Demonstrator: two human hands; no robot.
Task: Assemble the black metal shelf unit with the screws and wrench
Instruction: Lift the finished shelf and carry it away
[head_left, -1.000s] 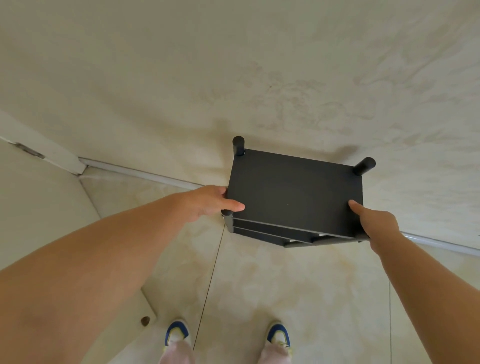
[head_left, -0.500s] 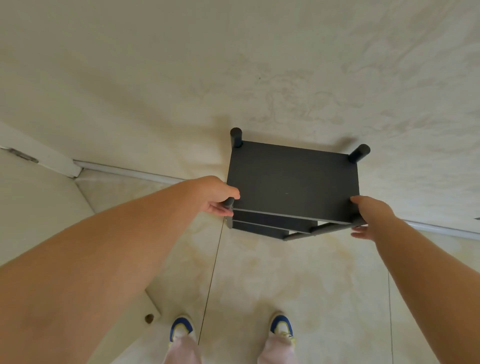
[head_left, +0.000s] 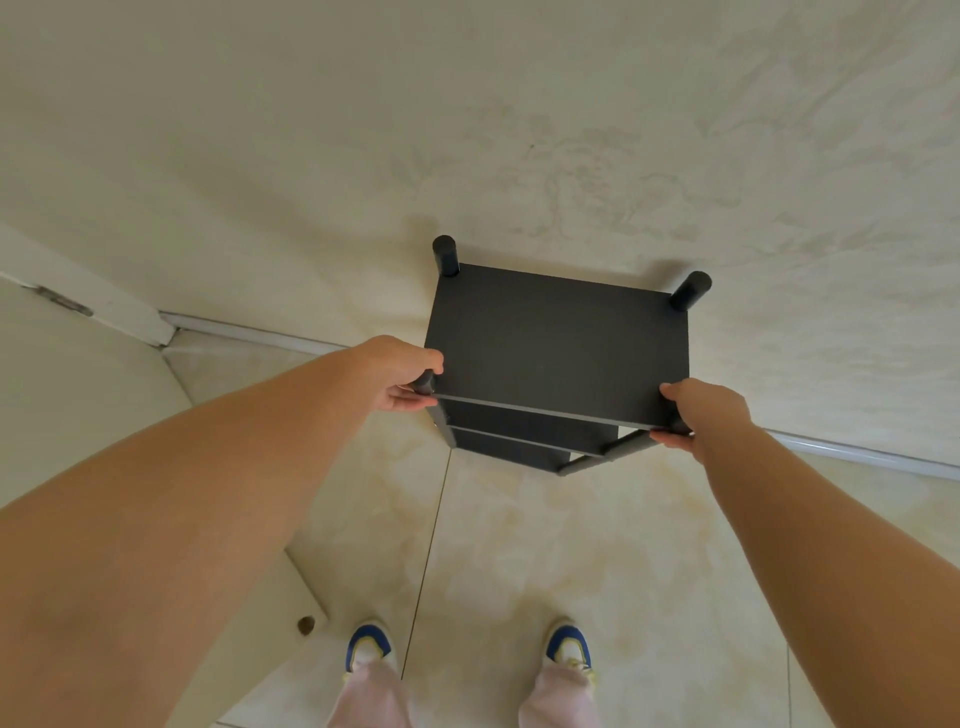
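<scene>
The black metal shelf unit (head_left: 561, 343) stands upright against a pale wall, seen from above. Its flat top board faces me, with two lower boards showing under the near edge. Two round post tops stick up at the far corners. My left hand (head_left: 402, 371) grips the near left post at the top board's corner. My right hand (head_left: 701, 410) grips the near right post, fingers curled under the board's corner. No screws or wrench are in view.
The wall (head_left: 519, 130) rises right behind the shelf, with a skirting strip (head_left: 857, 454) along its foot. A pale panel with a round hole (head_left: 306, 623) lies on the tiled floor at lower left. My two shoes (head_left: 369, 644) stand near the bottom edge.
Both hands have moved from resting on the top board's near corners to gripping the near posts. The shelf sits a little nearer the wall in the view.
</scene>
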